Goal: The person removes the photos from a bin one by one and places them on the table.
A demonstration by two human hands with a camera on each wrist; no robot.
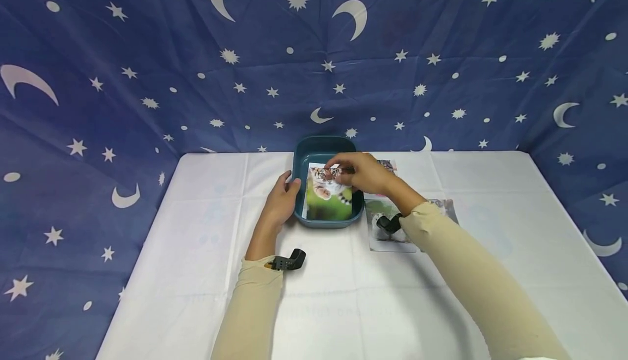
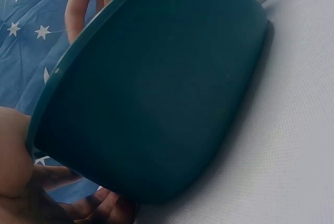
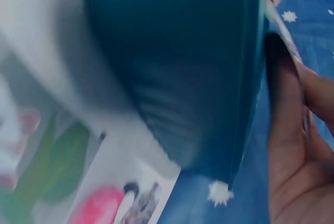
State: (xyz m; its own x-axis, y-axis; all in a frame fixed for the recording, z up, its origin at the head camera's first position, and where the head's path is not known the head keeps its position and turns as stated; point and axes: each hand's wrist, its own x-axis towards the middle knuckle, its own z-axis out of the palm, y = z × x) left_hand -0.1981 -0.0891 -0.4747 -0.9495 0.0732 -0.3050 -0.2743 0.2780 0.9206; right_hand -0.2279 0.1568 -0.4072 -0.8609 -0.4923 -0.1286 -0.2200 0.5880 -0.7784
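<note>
A teal plastic bin [image 1: 328, 225] stands on the white table. My left hand [image 1: 281, 202] holds it by its left side, thumb at the rim and fingers along the outer wall in the left wrist view. Over the bin, my right hand [image 1: 365, 173] pinches a tiger picture card [image 1: 326, 207] near its upper right edge. Thumb and fingers lie on either side of the card in the right wrist view. The card covers most of the bin's inside, and a white edge shows behind its left and top sides.
Right of the bin lie more picture cards: one with a white animal [image 1: 380, 243] at the front, one with pink on it [image 1: 387, 165] behind, and another [image 1: 448, 207] partly under the right forearm. A blue curtain [image 1: 275, 27] with moons and stars hangs behind the white table [image 1: 206, 273].
</note>
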